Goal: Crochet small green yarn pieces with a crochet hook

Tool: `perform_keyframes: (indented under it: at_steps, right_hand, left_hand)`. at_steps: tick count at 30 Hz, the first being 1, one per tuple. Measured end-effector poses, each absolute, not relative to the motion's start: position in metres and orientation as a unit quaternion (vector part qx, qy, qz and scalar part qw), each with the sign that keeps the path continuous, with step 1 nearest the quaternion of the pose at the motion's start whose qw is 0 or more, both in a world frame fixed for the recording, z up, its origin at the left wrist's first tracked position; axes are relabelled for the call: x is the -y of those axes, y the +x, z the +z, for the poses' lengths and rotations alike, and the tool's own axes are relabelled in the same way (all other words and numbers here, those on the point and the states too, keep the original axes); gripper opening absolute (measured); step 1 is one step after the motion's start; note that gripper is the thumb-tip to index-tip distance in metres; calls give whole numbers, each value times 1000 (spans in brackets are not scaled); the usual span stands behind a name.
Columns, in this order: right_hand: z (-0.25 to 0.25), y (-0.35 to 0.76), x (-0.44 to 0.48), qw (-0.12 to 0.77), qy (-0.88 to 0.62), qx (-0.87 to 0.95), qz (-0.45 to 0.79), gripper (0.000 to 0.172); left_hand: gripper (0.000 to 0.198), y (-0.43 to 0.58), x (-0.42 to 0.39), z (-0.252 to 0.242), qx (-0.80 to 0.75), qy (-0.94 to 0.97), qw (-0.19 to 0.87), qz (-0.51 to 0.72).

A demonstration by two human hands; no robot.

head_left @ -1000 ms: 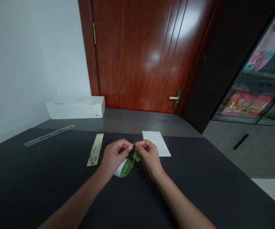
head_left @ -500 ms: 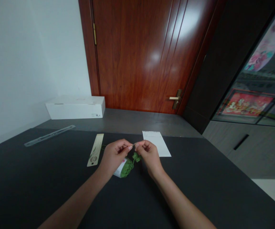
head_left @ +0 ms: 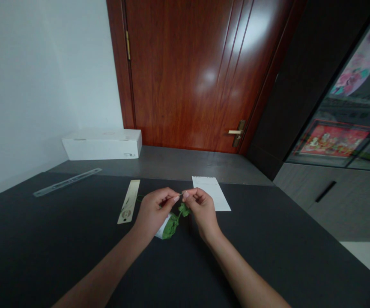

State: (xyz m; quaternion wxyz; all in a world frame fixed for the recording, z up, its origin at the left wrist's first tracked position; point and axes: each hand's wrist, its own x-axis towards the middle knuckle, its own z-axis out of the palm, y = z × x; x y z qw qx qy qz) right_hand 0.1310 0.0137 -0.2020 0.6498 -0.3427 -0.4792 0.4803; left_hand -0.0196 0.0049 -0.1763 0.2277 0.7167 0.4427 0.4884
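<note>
My left hand (head_left: 154, 209) and my right hand (head_left: 201, 208) meet above the black table (head_left: 27, 239), each with thumb and forefinger pinched together. Between the fingertips runs a thin green strand (head_left: 180, 195). It leads down to a bundle of green thread or cord (head_left: 171, 224) wound on a white piece, lying on the table just below my hands. What the fingertips pinch besides the strand is too small to make out.
A cream bookmark-like strip (head_left: 129, 207) lies left of my hands, a white sheet of paper (head_left: 211, 193) to the right. A clear ruler (head_left: 67, 182) and a white box (head_left: 102, 144) sit at the far left. A wooden door (head_left: 198, 72) stands behind.
</note>
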Motion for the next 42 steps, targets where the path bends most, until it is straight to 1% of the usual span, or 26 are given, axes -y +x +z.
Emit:
perform_keyframes:
  at_steps: [10, 23, 31, 42]
  right_hand:
    - [-196, 130, -12, 652, -315, 464, 511, 23]
    - [-197, 128, -12, 652, -287, 436, 550, 25]
    - [-199, 128, -14, 658, -257, 433, 560, 25]
    - [-199, 128, -12, 652, -256, 444, 559, 22]
  left_hand:
    - [13, -18, -4, -176, -438, 708, 229, 505]
    - [12, -18, -8, -183, -416, 702, 245, 524]
    - [11, -18, -6, -181, -423, 689, 266, 525]
    - [11, -17, -5, -178, -427, 681, 279, 526]
